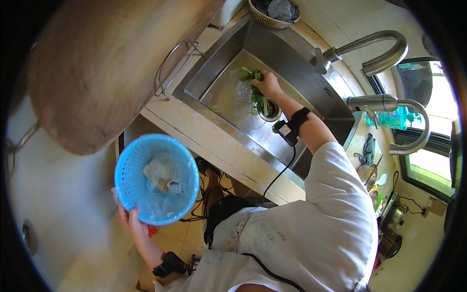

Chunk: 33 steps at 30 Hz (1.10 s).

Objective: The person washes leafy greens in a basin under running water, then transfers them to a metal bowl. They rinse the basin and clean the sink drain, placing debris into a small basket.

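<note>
My left hand (130,216) grips the rim of a light blue perforated plastic basket (121,171), away from the counter's front edge. Inside the basket lie crumpled clear plastic bags (166,204), a pale item in plastic (160,171) and a white label. My right hand (267,84) is down in the stainless steel sink (233,120), closed on a bunch of green leafy vegetable (259,98). Clear plastic (243,89) lies beside the leaves, near the drain (273,111). A loose leaf (215,108) rests on the sink bottom to the left.
Two metal faucets (386,36) (375,103) rise behind the sink. A wire rack (169,69) stands on the counter by a large wooden board (98,73). A small basket (271,21) sits at the sink's far corner. A teal soap bottle (394,118) is by the window.
</note>
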Available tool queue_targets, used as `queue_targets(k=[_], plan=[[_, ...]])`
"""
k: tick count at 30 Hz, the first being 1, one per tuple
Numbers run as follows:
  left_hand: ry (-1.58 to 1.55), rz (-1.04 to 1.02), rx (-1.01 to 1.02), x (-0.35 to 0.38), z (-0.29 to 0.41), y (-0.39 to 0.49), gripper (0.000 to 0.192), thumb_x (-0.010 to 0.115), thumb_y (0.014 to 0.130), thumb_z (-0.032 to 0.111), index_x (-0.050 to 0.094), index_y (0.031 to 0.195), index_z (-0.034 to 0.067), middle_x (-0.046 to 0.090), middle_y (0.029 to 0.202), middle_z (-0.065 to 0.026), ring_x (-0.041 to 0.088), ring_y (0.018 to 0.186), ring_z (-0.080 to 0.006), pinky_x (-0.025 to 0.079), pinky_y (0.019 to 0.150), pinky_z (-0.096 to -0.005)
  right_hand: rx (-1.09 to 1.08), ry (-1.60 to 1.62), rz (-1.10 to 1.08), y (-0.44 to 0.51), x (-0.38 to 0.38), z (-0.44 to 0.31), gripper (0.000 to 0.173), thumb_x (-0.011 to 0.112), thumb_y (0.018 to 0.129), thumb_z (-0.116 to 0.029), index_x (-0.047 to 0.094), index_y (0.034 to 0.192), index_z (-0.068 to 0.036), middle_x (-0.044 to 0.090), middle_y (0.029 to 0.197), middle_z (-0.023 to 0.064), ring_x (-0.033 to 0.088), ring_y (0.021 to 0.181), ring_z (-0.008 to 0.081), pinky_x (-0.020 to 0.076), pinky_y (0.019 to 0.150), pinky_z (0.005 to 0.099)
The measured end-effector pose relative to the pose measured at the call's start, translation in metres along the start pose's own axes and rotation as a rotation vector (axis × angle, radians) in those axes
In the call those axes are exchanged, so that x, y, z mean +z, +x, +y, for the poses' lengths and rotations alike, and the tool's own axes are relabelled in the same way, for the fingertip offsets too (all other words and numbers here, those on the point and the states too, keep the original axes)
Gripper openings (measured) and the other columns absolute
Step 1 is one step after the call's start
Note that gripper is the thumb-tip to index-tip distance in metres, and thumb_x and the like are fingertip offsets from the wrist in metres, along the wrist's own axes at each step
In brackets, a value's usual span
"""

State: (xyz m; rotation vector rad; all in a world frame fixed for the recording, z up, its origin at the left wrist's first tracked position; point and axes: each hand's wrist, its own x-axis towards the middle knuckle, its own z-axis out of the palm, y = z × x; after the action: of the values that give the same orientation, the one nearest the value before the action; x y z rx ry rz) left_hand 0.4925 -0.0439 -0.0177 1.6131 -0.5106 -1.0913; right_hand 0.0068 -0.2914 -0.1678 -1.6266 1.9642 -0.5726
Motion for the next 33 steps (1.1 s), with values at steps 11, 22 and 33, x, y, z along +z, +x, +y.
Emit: queue_targets(k=[11,22,33], plan=[[0.037,-0.218,0.15,0.032,0.036,-0.004,0.035,0.053,0.074,0.001,0.05,0.109,0.0,0.055,0.098,-0.0048,0.052,0.086,-0.0113,0.042,0.077,-0.0253,0.134,0.349,0.025,-0.039,-0.043,-0.041,0.034,0.065,0.071,-0.02,0.059,0.093,0.005,0.063,0.077,0.0137,0.061,0.069,0.0194,0.0482,0.063,0.0322],[0.144,-0.305,0.133,0.045,0.058,-0.012,0.016,0.054,0.078,0.006,0.051,0.094,0.005,0.056,0.073,-0.0009,0.051,0.052,-0.0048,0.039,0.039,-0.0181,-0.404,0.509,-0.459,-0.124,-0.083,-0.242,0.032,0.062,0.072,-0.014,0.056,0.096,0.005,0.059,0.073,0.0074,0.055,0.066,0.0116,0.0472,0.061,0.0278],[0.143,-0.297,0.14,0.047,0.053,-0.017,0.016,0.054,0.081,0.008,0.051,0.096,0.005,0.055,0.071,0.0007,0.048,0.045,-0.0043,0.036,0.034,-0.0171,-0.859,-0.324,-1.023,-0.177,0.062,-0.307,0.053,0.063,0.07,-0.032,0.05,0.112,-0.001,0.055,0.105,0.0221,0.055,0.095,0.0326,0.0428,0.082,0.0386]])
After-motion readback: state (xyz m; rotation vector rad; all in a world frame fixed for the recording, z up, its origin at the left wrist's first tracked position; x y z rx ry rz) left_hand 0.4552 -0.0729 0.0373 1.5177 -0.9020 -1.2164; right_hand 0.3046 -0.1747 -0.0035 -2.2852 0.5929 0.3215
